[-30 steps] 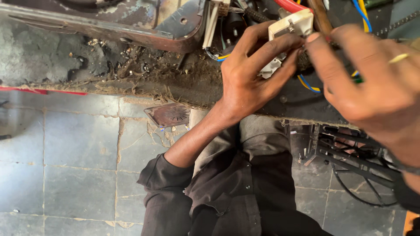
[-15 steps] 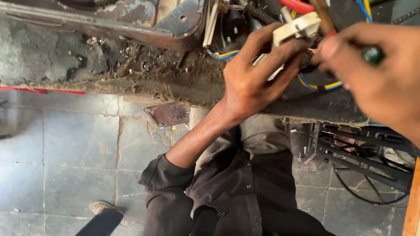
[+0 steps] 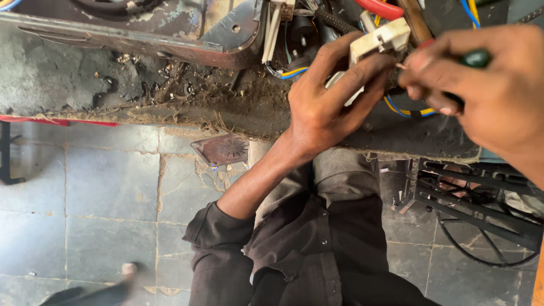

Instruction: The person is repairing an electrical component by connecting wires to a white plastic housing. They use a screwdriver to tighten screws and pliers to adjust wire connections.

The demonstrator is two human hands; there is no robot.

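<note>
Change since earlier: the right hand [image 3: 498,96] has drawn in toward the white connector block [image 3: 377,48]; its fingertips now sit just beside the block, where a second ago they were spread wider over it. The left hand has kept its hold.
Left hand [image 3: 326,105]: grip clenched around the white connector block, thumb on the near side, fingers curled over the far side.
Right hand: grip pinched closed on a dark green tool handle [image 3: 475,58]; the tip of the tool is hidden behind the fingers, so where it touches cannot be told.
Connector block position: held up at the top of the view, over the dirty surface [image 3: 170,96], touching the left fingers only.
Connector block axis: long axis runs slantwise, lower left to upper right, the upper right end pointing toward the brown wooden strip [image 3: 415,20].
Wiring: yellow and blue wires [image 3: 405,109] loop below the block; a red cable [image 3: 382,8] runs above it.
In the way: the left fingers cover most of the block's lower part; the right hand crowds its right end.
Around: rusted metal plate [image 3: 226,39] to the left, grit and debris on the surface, stone tile floor [image 3: 102,187] below, black metal frame [image 3: 481,198] at right, dark shirt [image 3: 306,249] beneath.
</note>
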